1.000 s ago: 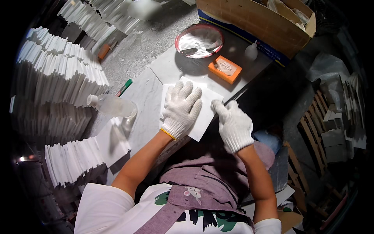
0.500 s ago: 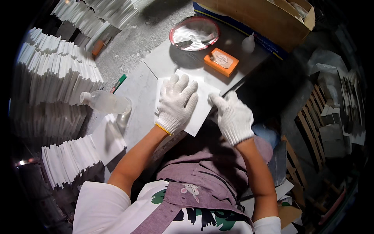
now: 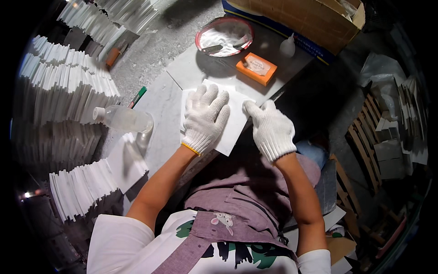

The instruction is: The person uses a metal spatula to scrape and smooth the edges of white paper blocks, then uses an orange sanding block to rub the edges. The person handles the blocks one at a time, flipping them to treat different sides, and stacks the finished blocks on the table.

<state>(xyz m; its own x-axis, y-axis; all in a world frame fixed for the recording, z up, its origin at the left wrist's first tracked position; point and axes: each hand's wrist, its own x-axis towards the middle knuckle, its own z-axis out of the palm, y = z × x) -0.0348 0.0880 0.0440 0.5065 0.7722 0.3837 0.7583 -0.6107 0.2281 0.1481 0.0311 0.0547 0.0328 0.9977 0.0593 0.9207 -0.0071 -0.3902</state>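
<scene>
- Grey stone makes up the work slab [image 3: 159, 114], which is dusted pale and runs from the person's lap toward a cardboard box [image 3: 301, 18] at its far edge.
- White tiles are stacked on edge in long rows [image 3: 59, 86] along the slab's left side, with a shorter row [image 3: 77, 192] at its near left corner.
- One white square tile [image 3: 235, 116] is laid flat near the slab's right edge, overhanging the near side slightly.
- Pressed flat on that tile is the gloved left hand [image 3: 205, 121], fingers spread and open.
- Set on the tile's right edge is the gloved right hand [image 3: 271, 130], fingers loosely curled over the rim; whether it grips cannot be told.
- A red-rimmed round dish [image 3: 223, 36] is placed toward the far edge, holding white paste.
- A clear plastic bottle [image 3: 121, 119] is lying on its side near the left edge.
- An orange block [image 3: 256, 68] is set just beyond the tile.
- A green pen [image 3: 138, 96] is lying beside the bottle.
</scene>
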